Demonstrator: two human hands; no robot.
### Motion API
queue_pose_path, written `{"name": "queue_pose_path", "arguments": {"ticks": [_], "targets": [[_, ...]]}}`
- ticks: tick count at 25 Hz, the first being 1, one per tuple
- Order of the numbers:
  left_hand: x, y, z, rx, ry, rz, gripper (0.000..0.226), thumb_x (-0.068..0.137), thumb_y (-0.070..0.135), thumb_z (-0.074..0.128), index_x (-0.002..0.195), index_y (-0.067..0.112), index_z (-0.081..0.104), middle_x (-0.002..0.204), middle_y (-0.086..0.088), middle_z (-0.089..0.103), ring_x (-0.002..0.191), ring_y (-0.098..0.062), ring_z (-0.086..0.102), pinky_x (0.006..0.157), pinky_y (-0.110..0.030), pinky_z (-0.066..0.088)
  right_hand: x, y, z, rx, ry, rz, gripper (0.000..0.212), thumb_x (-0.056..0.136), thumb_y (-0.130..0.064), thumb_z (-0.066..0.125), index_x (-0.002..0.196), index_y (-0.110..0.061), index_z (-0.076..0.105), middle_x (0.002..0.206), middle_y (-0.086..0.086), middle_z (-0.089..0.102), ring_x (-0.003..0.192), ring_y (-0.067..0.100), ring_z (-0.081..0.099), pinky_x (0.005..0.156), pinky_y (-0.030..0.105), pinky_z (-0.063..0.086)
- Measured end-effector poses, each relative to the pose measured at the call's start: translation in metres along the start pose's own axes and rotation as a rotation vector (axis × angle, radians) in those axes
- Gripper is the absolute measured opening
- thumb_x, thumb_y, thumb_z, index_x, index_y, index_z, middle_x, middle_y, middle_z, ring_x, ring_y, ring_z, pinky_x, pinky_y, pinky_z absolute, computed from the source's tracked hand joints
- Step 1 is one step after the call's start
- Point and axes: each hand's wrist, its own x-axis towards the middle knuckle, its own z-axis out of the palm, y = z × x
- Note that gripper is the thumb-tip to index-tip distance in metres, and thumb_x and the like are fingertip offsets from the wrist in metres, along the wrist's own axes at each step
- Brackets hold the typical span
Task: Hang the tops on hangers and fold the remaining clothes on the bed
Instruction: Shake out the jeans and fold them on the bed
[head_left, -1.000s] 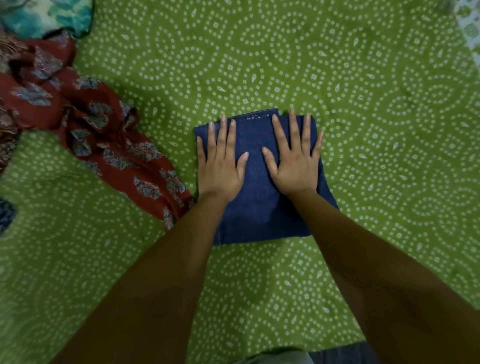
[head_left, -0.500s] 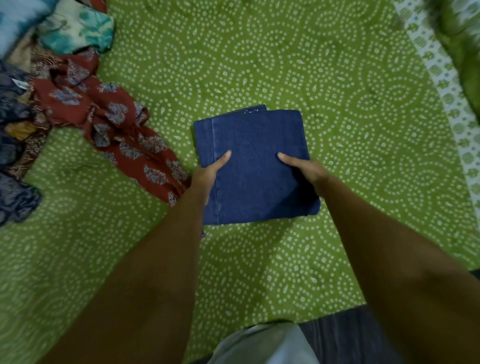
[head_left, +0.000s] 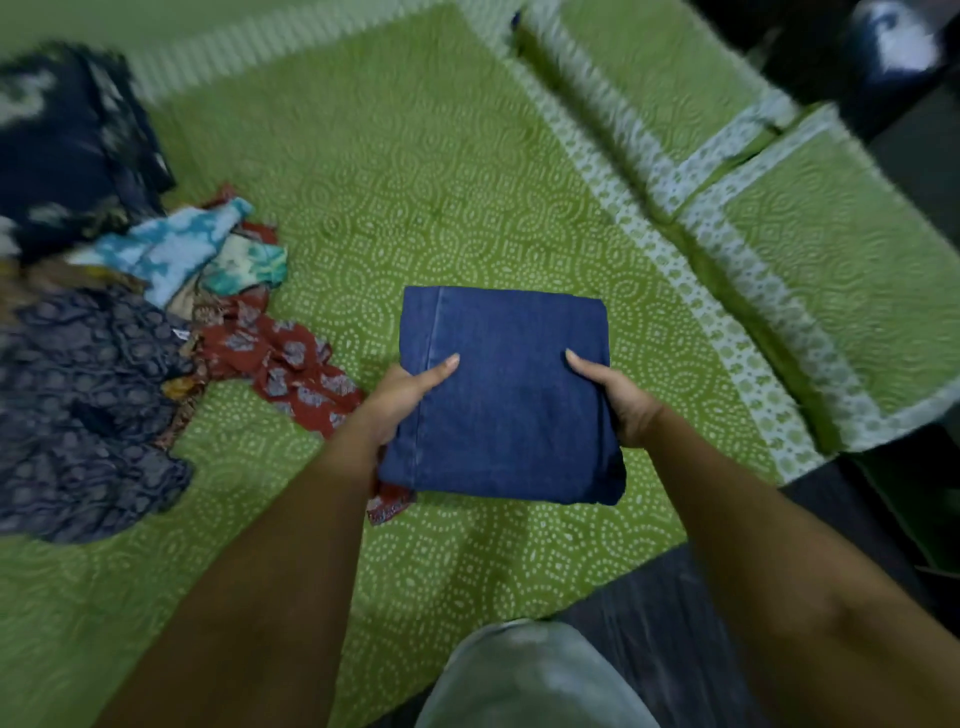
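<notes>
Between my two forearms, close to my body, I hold the folded square of dark blue denim cloth (head_left: 501, 395), one hand at each side. My left hand (head_left: 402, 397) grips its left edge: the thumb lies flat on top, pointing to the far right, and the other fingers go under the cloth, where I cannot see them. My right hand (head_left: 621, 402) grips the right edge in the same manner, thumb on top and the rest hidden below. So both hands are clamped on the denim. It seems to be a little above the green bedsheet with white dotted pattern (head_left: 441, 208), but I cannot tell for sure whether its near edge touches the sheet.

I judge that the folding of this piece is finished and the step now is to carry it to a place for folded clothes. The next move needs me to keep it level and pressed, so the layers do not slide open, and to set it down flat.

Just left of the denim, partly under its near left corner, lies the crumpled red printed garment (head_left: 283, 364). Farther left is the heap of unfolded clothes (head_left: 93, 374), dark blue and turquoise ones, not yet hung or folded. At the far right are two green pillows with white borders (head_left: 810, 270), side by side.
</notes>
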Motion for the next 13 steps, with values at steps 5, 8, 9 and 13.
{"name": "queue_pose_path", "arguments": {"ticks": [5,8,9,13], "targets": [[-0.074,0.068,0.060,0.256,-0.110,0.115,0.085,0.048,0.076,0.075,0.107,0.015,0.069,0.104,-0.003,0.073,0.096,-0.020,0.069,0.093,-0.043,0.053,-0.140,-0.002,-0.024,0.129,0.122,-0.094,0.040,0.077,-0.029,0.072,0.110,-0.007,0.065,0.098,0.010,0.073,0.086,0.026,0.070,0.083,0.041,0.052],[-0.094,0.111,0.128,0.414,-0.188,0.201,0.100,0.055,0.088,0.058,0.117,0.010,0.065,0.112,-0.005,0.069,0.104,-0.023,0.065,0.098,-0.042,0.049,-0.205,0.002,-0.054,0.236,0.227,-0.214,0.049,0.073,-0.037,0.074,0.112,-0.009,0.065,0.103,0.010,0.073,0.093,0.028,0.069,0.086,0.043,0.052],[-0.103,0.127,0.157,0.464,-0.226,0.219,0.095,0.064,0.085,0.053,0.118,0.008,0.064,0.113,-0.006,0.067,0.105,-0.025,0.064,0.098,-0.041,0.049,-0.223,0.002,-0.068,0.280,0.278,-0.269,0.049,0.074,-0.041,0.072,0.112,-0.010,0.065,0.105,0.009,0.072,0.096,0.028,0.068,0.086,0.043,0.052],[-0.147,0.170,0.297,0.552,-0.455,0.377,0.056,0.087,0.058,0.056,0.112,0.009,0.066,0.105,-0.005,0.068,0.097,-0.023,0.064,0.080,-0.030,0.050,-0.309,0.006,-0.146,0.465,0.466,-0.488,0.036,0.088,-0.039,0.063,0.109,-0.010,0.066,0.099,0.008,0.073,0.089,0.025,0.069,0.074,0.036,0.052]]}}
